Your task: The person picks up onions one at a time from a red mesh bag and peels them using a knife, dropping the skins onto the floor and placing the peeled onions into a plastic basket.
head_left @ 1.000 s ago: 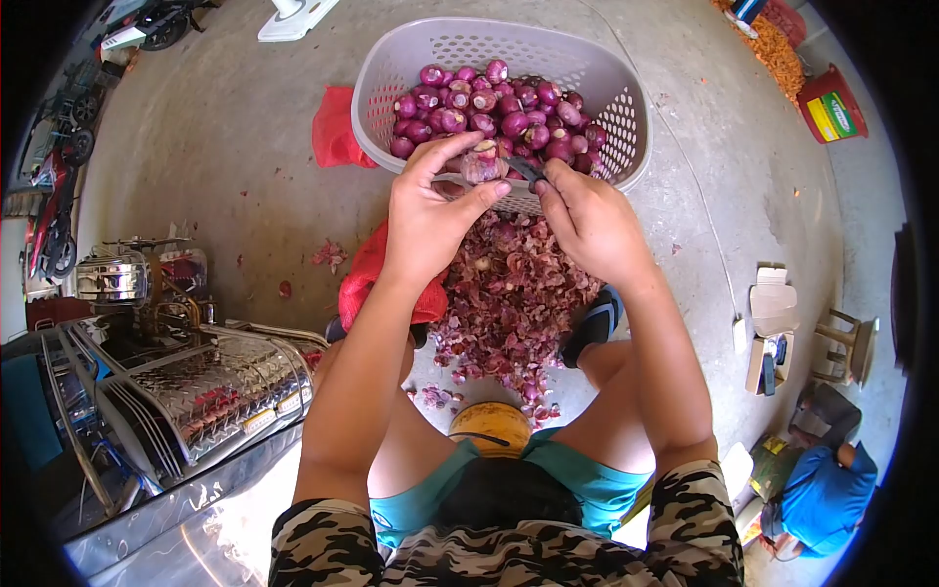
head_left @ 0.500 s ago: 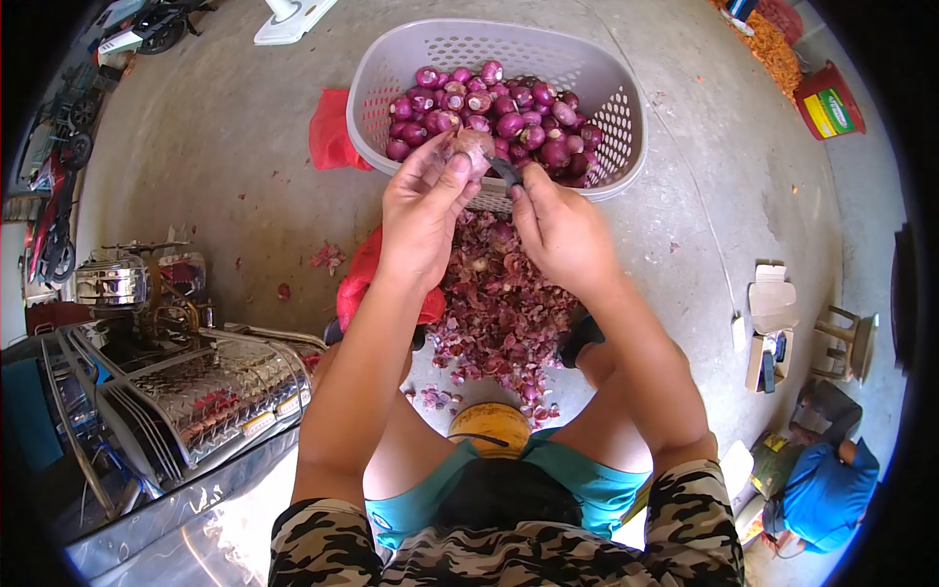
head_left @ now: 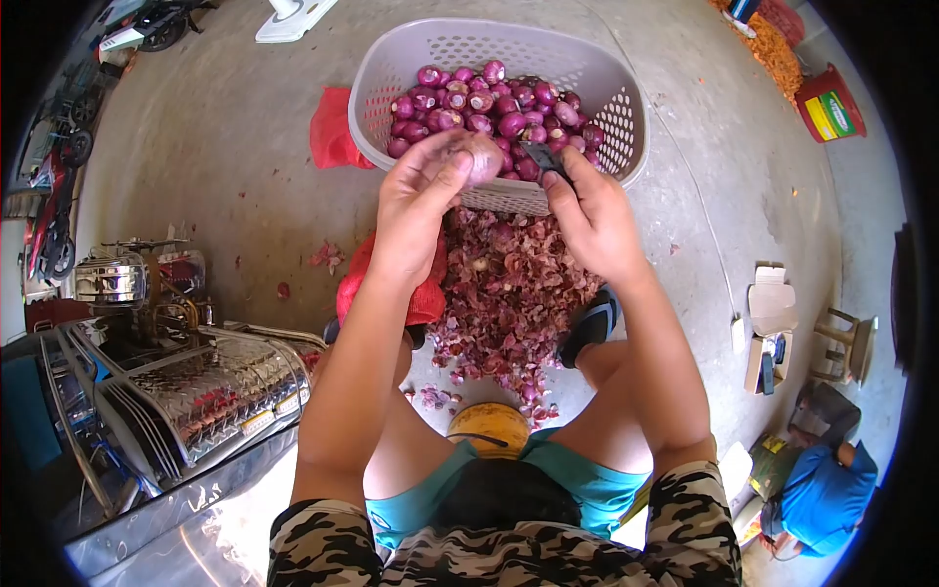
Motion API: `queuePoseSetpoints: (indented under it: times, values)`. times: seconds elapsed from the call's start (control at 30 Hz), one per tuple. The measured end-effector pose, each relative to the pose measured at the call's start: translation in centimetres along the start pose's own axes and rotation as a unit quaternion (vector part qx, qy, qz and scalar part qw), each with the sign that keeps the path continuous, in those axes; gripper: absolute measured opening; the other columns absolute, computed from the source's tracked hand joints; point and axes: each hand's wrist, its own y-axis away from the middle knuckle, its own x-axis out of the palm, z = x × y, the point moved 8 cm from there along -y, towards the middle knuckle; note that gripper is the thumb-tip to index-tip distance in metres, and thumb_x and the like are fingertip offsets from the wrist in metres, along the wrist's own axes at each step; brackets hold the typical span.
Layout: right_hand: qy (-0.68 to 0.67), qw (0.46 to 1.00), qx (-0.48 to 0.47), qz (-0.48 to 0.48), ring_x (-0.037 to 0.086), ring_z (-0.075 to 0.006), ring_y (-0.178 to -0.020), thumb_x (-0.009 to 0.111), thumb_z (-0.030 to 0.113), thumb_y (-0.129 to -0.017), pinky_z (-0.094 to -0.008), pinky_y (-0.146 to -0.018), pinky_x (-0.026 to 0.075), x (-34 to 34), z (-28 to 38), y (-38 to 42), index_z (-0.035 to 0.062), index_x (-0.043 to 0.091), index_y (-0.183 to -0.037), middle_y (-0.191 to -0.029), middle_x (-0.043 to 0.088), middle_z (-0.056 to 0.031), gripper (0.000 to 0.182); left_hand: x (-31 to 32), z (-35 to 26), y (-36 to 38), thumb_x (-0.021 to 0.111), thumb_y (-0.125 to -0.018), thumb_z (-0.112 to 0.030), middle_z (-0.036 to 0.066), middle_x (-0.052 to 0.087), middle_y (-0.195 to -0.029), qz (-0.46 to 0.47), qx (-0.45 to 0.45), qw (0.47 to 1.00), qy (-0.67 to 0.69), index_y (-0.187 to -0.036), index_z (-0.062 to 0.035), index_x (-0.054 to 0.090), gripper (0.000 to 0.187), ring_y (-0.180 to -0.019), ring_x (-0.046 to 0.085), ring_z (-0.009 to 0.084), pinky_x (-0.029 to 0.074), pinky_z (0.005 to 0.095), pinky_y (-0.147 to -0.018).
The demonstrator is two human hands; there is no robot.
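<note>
A pale pinkish onion (head_left: 482,159) is held in the fingers of my left hand (head_left: 419,201), over the near rim of the basket. My right hand (head_left: 595,215) grips a small dark-bladed knife (head_left: 544,158), its blade pointing up and left, apart from the onion. Under both hands stands a grey perforated plastic basket (head_left: 391,49) with many peeled purple onions (head_left: 511,124) inside. Below it, between my feet, lies a heap of dry reddish onion skins (head_left: 504,303).
A red mesh sack (head_left: 421,298) lies beside the skins, and red cloth-like material (head_left: 333,132) touches the basket's left side. A metal vehicle (head_left: 215,382) stands at left. At right are an open cardboard box (head_left: 770,362), a wooden stool (head_left: 843,344), a red bucket (head_left: 829,103) and a person in blue (head_left: 831,494).
My right hand has moved right and slightly down with the knife, taking the blade away from the onion. My left hand still holds the onion, slightly turned.
</note>
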Motion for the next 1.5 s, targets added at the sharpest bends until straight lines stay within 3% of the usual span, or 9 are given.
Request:
queuePoseSetpoints:
  times: [0.2, 0.27, 0.37, 0.43, 1.07, 1.27, 1.33, 1.4, 1.5]
  values:
    - [-0.041, 0.998, -0.051, 0.012, 0.058, -0.0419, -0.069, 0.057, 0.030, -0.087, -0.0458, -0.060, 0.044, -0.2, -0.4, -0.4, -0.0005, 0.056, -0.090, -0.070, 0.058, -0.0222, 0.031, 1.4, 1.8, 0.9, 0.060, -0.090, -0.028, 0.003, 0.066, -0.100, 0.091, -0.106, 0.990, -0.034, -0.110, -0.0036, 0.063, 0.031, -0.089, 0.060, 0.0090, 0.046, 0.0233, -0.074]
    - [-0.060, 0.995, -0.076, 0.021, 0.057, -0.0413, -0.068, 0.057, 0.031, -0.087, -0.0452, -0.060, 0.044, -0.2, -0.2, -0.4, -0.0003, 0.058, -0.088, -0.069, 0.058, -0.0217, 0.031, 1.6, 2.1, 1.0, 0.059, -0.090, -0.030, 0.002, 0.066, -0.099, 0.110, -0.113, 0.987, -0.022, -0.110, -0.0044, 0.063, 0.032, -0.087, 0.060, 0.0086, 0.045, 0.0230, -0.072]
    - [-0.062, 0.993, -0.035, 0.090, 0.057, -0.0397, -0.065, 0.057, 0.030, -0.088, -0.0441, -0.058, 0.044, 0.4, -0.3, -0.4, 0.0007, 0.059, -0.085, -0.069, 0.058, -0.0210, 0.030, 1.9, 2.0, 1.2, 0.059, -0.091, -0.031, 0.003, 0.066, -0.099, 0.121, -0.117, 0.986, -0.011, -0.110, -0.0039, 0.063, 0.033, -0.088, 0.060, 0.0089, 0.045, 0.0232, -0.072]
    - [-0.072, 0.993, -0.040, 0.087, 0.056, -0.0387, -0.063, 0.057, 0.029, -0.087, -0.0432, -0.057, 0.043, 0.4, -0.2, -0.4, 0.0012, 0.059, -0.082, -0.067, 0.057, -0.0205, 0.028, 2.1, 1.9, 1.3, 0.058, -0.091, -0.031, 0.003, 0.066, -0.099, 0.132, -0.114, 0.985, -0.004, -0.110, -0.0037, 0.063, 0.034, -0.088, 0.060, 0.0091, 0.045, 0.0235, -0.073]
    - [-0.066, 0.993, -0.066, 0.074, 0.056, -0.0321, -0.056, 0.060, 0.028, -0.086, -0.0389, -0.053, 0.044, 0.6, 0.5, -0.5, 0.0046, 0.062, -0.075, -0.062, 0.056, -0.0150, 0.026, 1.9, 2.2, 1.4, 0.057, -0.091, -0.031, 0.003, 0.065, -0.099, 0.134, -0.140, 0.981, 0.014, -0.111, -0.0042, 0.062, 0.033, -0.090, 0.060, 0.0113, 0.046, 0.0269, -0.076]
    - [-0.026, 0.979, -0.168, 0.113, 0.057, -0.0334, -0.056, 0.061, 0.030, -0.085, -0.0411, -0.050, 0.043, 1.1, 2.6, 0.2, 0.0071, 0.064, -0.075, -0.061, 0.057, -0.0149, 0.025, 1.2, 2.1, 0.7, 0.049, -0.095, -0.031, 0.009, 0.063, -0.104, 0.112, -0.131, 0.984, 0.047, -0.118, -0.0002, 0.055, 0.039, -0.095, 0.059, 0.0172, 0.047, 0.0322, -0.083]
    - [-0.020, 0.978, -0.154, 0.141, 0.057, -0.0346, -0.057, 0.062, 0.035, -0.083, -0.0423, -0.051, 0.044, 2.2, 2.3, 0.6, 0.0075, 0.065, -0.072, -0.061, 0.057, -0.0159, 0.030, 1.3, 1.5, 0.4, 0.047, -0.095, -0.034, 0.008, 0.063, -0.103, 0.132, -0.127, 0.982, 0.056, -0.118, -0.0010, 0.054, 0.040, -0.098, 0.058, 0.0177, 0.047, 0.0314, -0.081]
    - [0.050, 0.969, -0.140, 0.199, 0.058, -0.0347, -0.058, 0.061, 0.038, -0.083, -0.0422, -0.052, 0.044, 3.5, 1.6, 1.0, 0.0073, 0.065, -0.069, -0.060, 0.058, -0.0165, 0.033, 1.0, 1.4, 0.5, 0.043, -0.096, -0.036, 0.010, 0.062, -0.107, 0.078, -0.128, 0.988, 0.047, -0.120, -0.0023, 0.053, 0.043, -0.099, 0.058, 0.0154, 0.044, 0.0271, -0.076]
    - [0.091, 0.969, -0.097, 0.207, 0.059, -0.0370, -0.062, 0.059, 0.040, -0.083, -0.0454, -0.057, 0.045, 3.8, 0.6, 0.9, 0.0041, 0.065, -0.069, -0.063, 0.059, -0.0191, 0.039, 0.4, 1.6, 0.3, 0.042, -0.096, -0.036, 0.010, 0.062, -0.112, 0.053, -0.147, 0.986, 0.056, -0.122, -0.0033, 0.052, 0.044, -0.098, 0.057, 0.0132, 0.043, 0.0252, -0.076]
